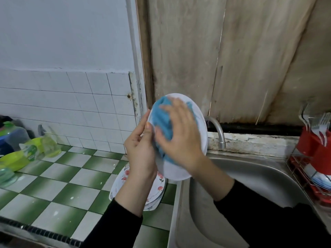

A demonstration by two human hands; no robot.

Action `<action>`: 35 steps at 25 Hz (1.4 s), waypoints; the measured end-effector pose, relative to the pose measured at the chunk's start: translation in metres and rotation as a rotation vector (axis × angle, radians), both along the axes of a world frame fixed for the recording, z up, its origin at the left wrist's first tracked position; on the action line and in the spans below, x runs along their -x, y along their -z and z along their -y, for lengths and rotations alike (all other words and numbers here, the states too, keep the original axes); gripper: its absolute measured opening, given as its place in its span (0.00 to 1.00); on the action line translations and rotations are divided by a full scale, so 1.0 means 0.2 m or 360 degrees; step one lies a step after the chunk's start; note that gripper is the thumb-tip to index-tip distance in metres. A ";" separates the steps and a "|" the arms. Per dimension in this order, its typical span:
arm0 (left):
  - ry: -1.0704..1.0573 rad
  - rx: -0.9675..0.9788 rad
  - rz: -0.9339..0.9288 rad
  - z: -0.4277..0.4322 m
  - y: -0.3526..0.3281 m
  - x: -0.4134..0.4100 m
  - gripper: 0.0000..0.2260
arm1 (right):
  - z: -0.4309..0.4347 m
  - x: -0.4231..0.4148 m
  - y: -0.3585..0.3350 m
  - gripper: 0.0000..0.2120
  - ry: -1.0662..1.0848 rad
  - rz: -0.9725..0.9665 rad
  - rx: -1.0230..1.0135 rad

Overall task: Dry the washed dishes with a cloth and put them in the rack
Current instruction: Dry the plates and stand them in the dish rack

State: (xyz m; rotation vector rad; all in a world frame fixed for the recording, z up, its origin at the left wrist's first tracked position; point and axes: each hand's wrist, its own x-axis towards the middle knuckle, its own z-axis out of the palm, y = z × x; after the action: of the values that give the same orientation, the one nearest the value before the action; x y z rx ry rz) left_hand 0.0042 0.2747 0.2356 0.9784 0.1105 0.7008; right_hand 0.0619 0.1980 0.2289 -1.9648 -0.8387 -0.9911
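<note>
A white plate (200, 122) is held upright and tilted above the left edge of the sink. My left hand (141, 145) grips its left rim. My right hand (180, 133) presses a blue cloth (161, 120) flat against the plate's face. Below my left forearm, a stack of flowered plates (157, 190) lies on the green-and-white tiled counter. At the right edge stands a red dish rack (304, 178) with a plate or two in it.
A steel sink (250, 178) with a curved tap (219, 133) lies under the plate. A red cutlery holder (311, 140) with forks sits on the rack. Green plastic containers and bottles (30, 151) crowd the counter's far left. A tiled wall stands behind the counter.
</note>
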 end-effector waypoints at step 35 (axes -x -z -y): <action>-0.0078 -0.0295 -0.0074 -0.21 0.01 -0.14 0.22 | 0.24 -0.15 0.15 0.14 -0.0369 -0.0848 -0.2187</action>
State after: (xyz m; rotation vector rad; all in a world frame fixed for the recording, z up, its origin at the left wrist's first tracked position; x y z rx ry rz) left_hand 0.0320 0.3160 0.2342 1.1728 0.1118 0.7427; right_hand 0.0927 0.1499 0.1991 -0.8031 0.0272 -0.5495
